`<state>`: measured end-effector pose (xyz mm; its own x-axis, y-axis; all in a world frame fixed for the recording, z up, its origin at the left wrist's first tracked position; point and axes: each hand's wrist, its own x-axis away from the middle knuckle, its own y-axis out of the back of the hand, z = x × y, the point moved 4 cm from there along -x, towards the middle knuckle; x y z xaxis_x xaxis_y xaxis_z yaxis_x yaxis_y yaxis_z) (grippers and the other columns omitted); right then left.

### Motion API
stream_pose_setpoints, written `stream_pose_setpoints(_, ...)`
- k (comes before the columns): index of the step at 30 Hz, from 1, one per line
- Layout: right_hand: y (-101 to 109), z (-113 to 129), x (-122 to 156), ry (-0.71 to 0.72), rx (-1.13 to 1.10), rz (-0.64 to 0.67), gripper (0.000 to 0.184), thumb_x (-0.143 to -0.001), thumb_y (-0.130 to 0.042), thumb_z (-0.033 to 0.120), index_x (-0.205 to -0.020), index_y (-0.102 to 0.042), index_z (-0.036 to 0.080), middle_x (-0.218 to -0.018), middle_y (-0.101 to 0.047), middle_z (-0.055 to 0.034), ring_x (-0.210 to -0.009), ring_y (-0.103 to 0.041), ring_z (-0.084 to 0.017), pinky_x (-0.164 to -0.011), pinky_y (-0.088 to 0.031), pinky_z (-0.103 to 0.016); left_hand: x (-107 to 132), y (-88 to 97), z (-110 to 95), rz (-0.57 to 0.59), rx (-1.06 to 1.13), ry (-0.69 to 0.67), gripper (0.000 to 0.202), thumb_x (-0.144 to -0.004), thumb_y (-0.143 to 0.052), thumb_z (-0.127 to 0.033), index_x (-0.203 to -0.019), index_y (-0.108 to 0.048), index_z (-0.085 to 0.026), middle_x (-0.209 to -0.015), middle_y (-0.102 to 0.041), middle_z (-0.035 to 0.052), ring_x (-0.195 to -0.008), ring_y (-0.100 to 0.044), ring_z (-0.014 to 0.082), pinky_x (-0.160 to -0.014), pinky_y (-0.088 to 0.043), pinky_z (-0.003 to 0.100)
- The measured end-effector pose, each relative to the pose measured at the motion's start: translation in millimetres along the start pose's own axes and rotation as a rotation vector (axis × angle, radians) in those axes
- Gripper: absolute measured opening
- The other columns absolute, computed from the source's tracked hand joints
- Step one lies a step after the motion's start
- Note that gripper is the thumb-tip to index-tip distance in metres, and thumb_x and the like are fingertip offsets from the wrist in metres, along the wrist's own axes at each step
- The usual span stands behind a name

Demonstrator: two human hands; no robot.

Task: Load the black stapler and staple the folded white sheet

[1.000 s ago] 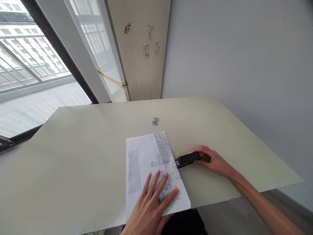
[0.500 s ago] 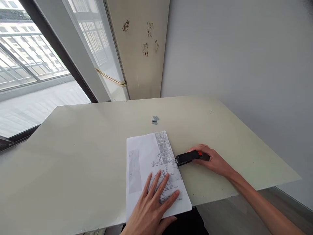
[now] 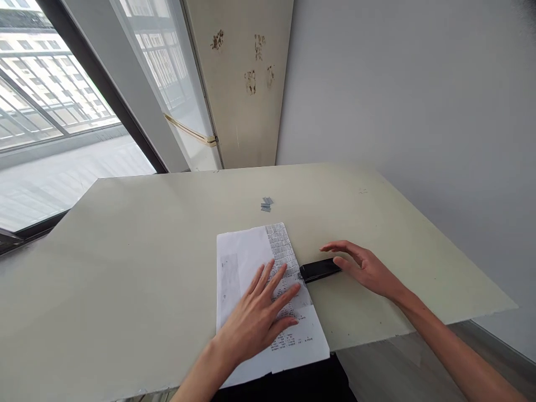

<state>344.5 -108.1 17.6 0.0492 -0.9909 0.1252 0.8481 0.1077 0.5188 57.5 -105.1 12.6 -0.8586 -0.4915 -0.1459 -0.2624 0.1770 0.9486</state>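
Printed sheets of white paper [image 3: 239,243] lie at the front of the table, their near edge reaching past the table's edge. My left hand [image 3: 256,319] rests flat on them, fingers spread over the printed side. A black stapler [image 3: 319,270] sits to the right, its front end at the right edge of the paper. Over the stapler's back end is my right hand [image 3: 367,269], fingers and thumb apart, not wrapped round it. That hand hides the back of the stapler; whether the thumb touches it I cannot tell.
Several small strips of staples [image 3: 266,204] lie beyond the paper on the pale table [image 3: 167,223]. A fridge [image 3: 243,123] stands behind the table, a grey wall [image 3: 397,84] runs along the right, and a window [image 3: 50,111] is at the left.
My right hand has loosened from around the stapler and its fingers have opened above it. My left hand has slid farther up the paper. The stapler stays at the paper's edge.
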Motion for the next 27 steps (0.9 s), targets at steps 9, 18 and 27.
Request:
stream_pose_setpoints(9, -31, 44, -31, 0.117, 0.149, 0.022, 0.044, -0.105, -0.044, 0.061, -0.137, -0.062, 0.037, -0.143, -0.065, -0.0039, -0.135, -0.059, -0.03, -0.101, -0.057, -0.044, -4, -6.2, 2, -0.008, 0.01, -0.035, 0.061, -0.109, -0.049, -0.047, -0.165, -0.029, -0.035, -0.177, -0.011, 0.0024, -0.161, -0.007, 0.0334, -0.129, -0.027, 0.06)
stream_pose_setpoints(18, -32, 23, -20, 0.213, 0.209, -0.012, 0.045, -0.109, -0.034, 0.055, -0.102, -0.071, 0.03, -0.108, -0.077, -0.0065, -0.103, -0.071, -0.027, -0.091, -0.056, -0.042, 7, -2.5, 15, -0.001, 0.022, 0.003, 0.057, -0.11, -0.049, -0.043, -0.164, -0.033, -0.035, -0.176, -0.013, 0.0005, -0.162, -0.008, 0.0325, -0.13, -0.025, 0.06)
stream_pose_setpoints(27, -19, 1, -14, 0.295, 0.225, -0.008, 0.026, -0.098, -0.065, 0.054, -0.111, -0.07, 0.032, -0.104, -0.076, -0.0053, -0.093, -0.071, -0.028, -0.081, -0.056, -0.041, 9, 8.4, 29, 0.047, -0.069, 0.002, 0.054, -0.11, -0.049, -0.041, -0.163, -0.037, -0.031, -0.176, -0.016, 0.0023, -0.162, -0.01, 0.032, -0.129, -0.028, 0.059)
